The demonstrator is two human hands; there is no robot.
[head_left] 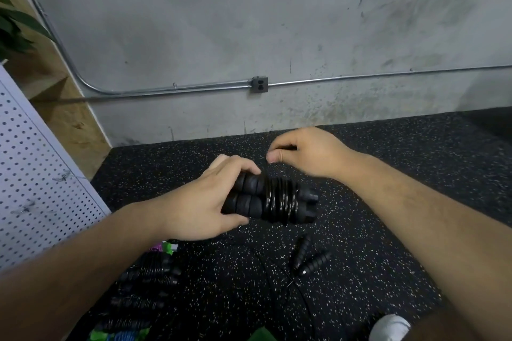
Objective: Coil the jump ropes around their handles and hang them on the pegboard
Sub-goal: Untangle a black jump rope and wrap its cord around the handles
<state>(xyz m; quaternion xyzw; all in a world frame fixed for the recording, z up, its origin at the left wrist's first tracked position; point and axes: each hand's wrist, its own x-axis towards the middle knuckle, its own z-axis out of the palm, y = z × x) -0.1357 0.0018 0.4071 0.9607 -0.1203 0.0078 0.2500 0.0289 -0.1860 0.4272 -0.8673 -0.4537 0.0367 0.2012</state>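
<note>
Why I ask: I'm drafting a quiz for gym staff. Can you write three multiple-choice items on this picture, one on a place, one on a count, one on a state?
1. Where does the white pegboard stand?
A. At the left edge of the view
B. At the right edge
C. Straight ahead, in the middle

2. How many black handles lie in the grip of the left hand?
A. One
B. Two
C. Four

3. In what state is the jump rope on the floor between the forearms?
A. Coiled round its handles
B. Uncoiled and loose
C. Hung on a peg

Answers: 1 A, its perforated panel fills the left edge. 2 B, two ribbed handles lie side by side in it. 3 B, its two handles lie bare, with nothing wound on them.
</note>
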